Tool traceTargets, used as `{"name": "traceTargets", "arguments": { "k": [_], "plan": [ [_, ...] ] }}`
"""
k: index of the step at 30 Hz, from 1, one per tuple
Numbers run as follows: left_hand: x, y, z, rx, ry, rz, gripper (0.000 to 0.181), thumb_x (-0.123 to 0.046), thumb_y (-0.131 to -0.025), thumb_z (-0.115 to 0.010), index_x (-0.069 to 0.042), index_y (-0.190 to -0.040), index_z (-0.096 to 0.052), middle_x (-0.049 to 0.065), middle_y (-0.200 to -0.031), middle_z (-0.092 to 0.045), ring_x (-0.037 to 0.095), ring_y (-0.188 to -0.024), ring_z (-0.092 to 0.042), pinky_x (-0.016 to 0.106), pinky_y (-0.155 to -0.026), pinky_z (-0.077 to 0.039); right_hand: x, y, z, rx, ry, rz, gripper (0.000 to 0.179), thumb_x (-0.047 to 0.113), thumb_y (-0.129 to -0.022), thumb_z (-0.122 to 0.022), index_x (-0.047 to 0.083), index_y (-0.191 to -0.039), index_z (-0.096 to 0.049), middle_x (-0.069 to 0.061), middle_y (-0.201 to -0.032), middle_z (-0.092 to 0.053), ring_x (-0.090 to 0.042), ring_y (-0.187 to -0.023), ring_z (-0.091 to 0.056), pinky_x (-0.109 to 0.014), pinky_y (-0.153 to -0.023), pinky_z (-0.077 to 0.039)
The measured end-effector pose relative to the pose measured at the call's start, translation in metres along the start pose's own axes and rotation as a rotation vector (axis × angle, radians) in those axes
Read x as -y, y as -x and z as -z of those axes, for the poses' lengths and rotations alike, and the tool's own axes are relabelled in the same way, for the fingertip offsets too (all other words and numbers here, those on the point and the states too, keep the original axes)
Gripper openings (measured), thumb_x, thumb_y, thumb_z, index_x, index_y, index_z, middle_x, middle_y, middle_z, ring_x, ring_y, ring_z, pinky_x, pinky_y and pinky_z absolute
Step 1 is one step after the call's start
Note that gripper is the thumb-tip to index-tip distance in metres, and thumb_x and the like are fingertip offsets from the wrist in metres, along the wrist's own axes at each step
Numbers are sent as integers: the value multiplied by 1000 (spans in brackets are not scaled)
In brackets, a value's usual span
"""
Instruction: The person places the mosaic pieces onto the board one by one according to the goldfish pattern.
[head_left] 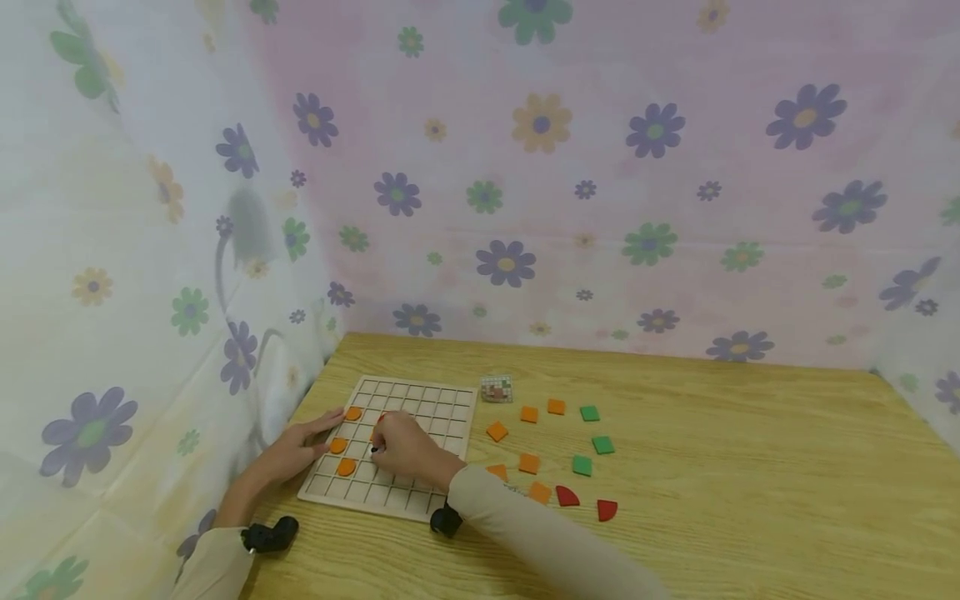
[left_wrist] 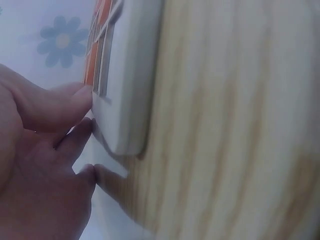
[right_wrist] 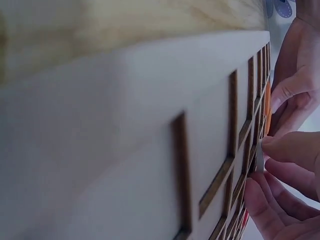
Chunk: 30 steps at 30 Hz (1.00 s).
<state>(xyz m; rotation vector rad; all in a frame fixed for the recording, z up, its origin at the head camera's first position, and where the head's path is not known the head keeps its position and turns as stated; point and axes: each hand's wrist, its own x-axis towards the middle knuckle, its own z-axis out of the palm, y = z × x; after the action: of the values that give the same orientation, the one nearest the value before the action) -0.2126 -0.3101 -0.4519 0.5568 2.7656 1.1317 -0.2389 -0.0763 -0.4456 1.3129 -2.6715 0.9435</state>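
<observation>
A pale wooden grid board (head_left: 442, 408) lies at the table's left. My left hand (head_left: 296, 450) rests along its left edge, fingers extended; in the left wrist view the thumb (left_wrist: 75, 102) touches the board's side. Orange rounded pieces (head_left: 346, 467) sit in cells near that edge. Over the middle of the board, my right hand (head_left: 408, 448) pinches a small thin piece, seen edge-on as a pale piece (right_wrist: 260, 156) in the right wrist view. Its shape and colour cannot be told. A bit of red (head_left: 382, 416) shows beside the right hand, mostly covered by it.
Right of the board lie several orange squares (head_left: 528, 463), green squares (head_left: 582, 465) and two red quarter-circles (head_left: 607, 510). A small printed grid card (head_left: 497, 388) lies at the board's far right corner. Flowered cloth (head_left: 540, 208) hangs behind and at the sides.
</observation>
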Motion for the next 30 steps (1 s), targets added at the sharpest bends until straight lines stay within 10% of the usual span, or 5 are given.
{"name": "traceTargets", "arguments": {
  "k": [30],
  "plan": [
    [2, -2, -2, -1, 2, 46, 53, 4, -91, -53, 0, -142, -41, 17, -150, -30, 40, -138, -21, 57, -104, -23, 11, 1, -1, 47, 125, 2, 12, -1, -85, -63, 5, -81, -72, 1, -76, -61, -7, -72, -51, -12, -64, -42]
  ]
}}
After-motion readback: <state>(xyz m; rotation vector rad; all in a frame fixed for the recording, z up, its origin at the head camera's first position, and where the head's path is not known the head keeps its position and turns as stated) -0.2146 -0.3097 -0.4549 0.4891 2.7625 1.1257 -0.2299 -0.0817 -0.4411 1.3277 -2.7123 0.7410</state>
